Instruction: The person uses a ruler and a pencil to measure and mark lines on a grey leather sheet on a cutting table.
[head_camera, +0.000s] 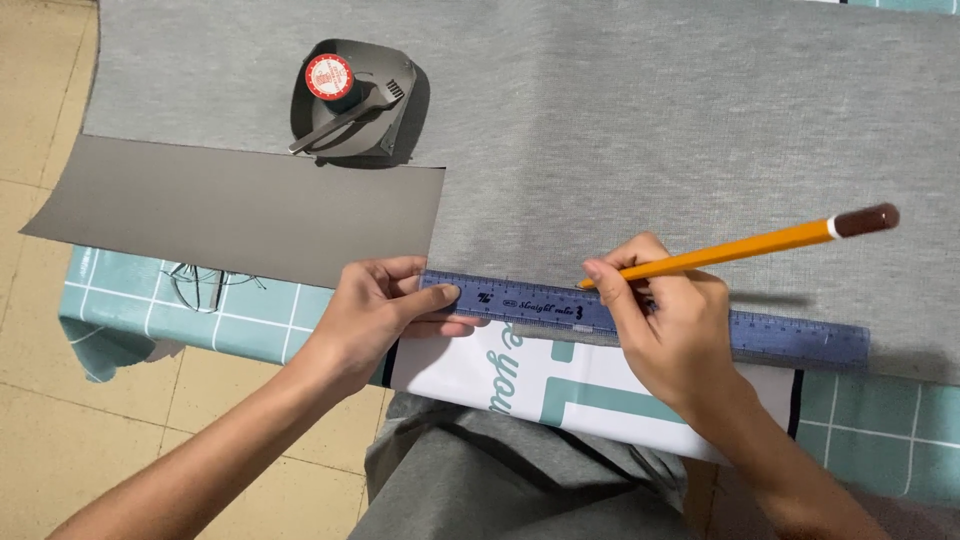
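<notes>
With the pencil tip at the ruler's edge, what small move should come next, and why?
Probably draw the pencil along the ruler's upper edge on the grey fabric: the right hand holds its tip there, and the left hand pins the ruler's left end.

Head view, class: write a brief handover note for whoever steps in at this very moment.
Left hand: flat, pressing down the left end of the blue plastic ruler.
Right hand: holding the orange pencil with a brown eraser end, tip at the ruler's upper edge, near its middle.
The ruler lies along the near edge of the grey fabric on the teal checked tablecloth.
A grey card sheet lies to the left; behind it, a grey dish with scissors and a red-capped item.
Whether any line is drawn cannot be told.
</notes>
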